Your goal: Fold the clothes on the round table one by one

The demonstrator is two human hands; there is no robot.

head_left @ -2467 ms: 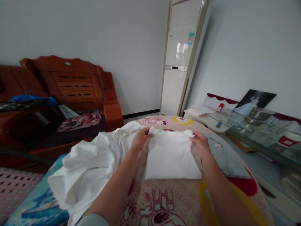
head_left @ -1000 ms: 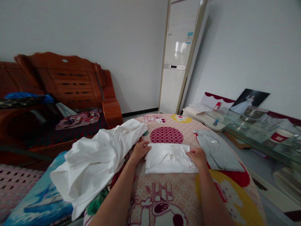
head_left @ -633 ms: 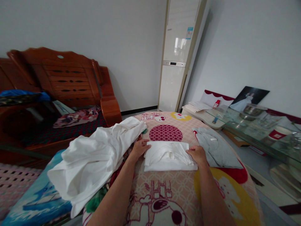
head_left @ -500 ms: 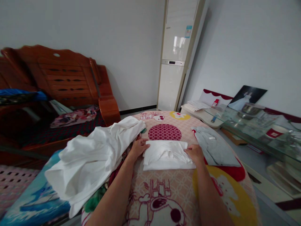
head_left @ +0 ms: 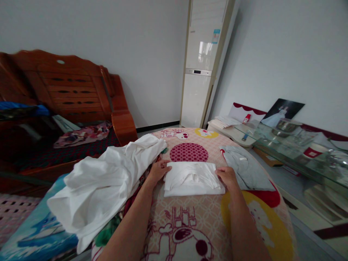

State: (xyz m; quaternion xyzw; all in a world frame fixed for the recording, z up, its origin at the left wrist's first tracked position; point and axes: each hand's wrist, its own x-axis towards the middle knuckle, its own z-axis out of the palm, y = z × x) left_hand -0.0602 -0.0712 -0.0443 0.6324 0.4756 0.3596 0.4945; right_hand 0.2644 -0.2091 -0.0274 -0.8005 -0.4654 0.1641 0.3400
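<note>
A white shirt (head_left: 194, 177), folded into a flat rectangle with a curved, neckline-like edge on top, lies on the patterned tablecloth in front of me. At its upper left edge, my left hand (head_left: 160, 171) pinches the fabric between thumb and fingers. My right hand (head_left: 227, 176) has its thumb and fingertips closed at the upper right edge of the same shirt. Left of my left forearm is a loose, rumpled heap of white cloth (head_left: 106, 185). To the right of my right hand lies a folded grey shirt (head_left: 243, 166) with a small pale label.
The round table's cloth (head_left: 187, 214) carries cartoon prints. Dark patterned cloth (head_left: 116, 224) shows under the white heap. A wooden sofa (head_left: 73, 94) stands left, a tall air conditioner (head_left: 197, 94) behind. On the right, a glass shelf (head_left: 282, 148) holds a metal bowl (head_left: 288, 125).
The view has shifted slightly. My right fingers have slid a little outward along the white shirt's right edge; my left hand stays at its left edge.
</note>
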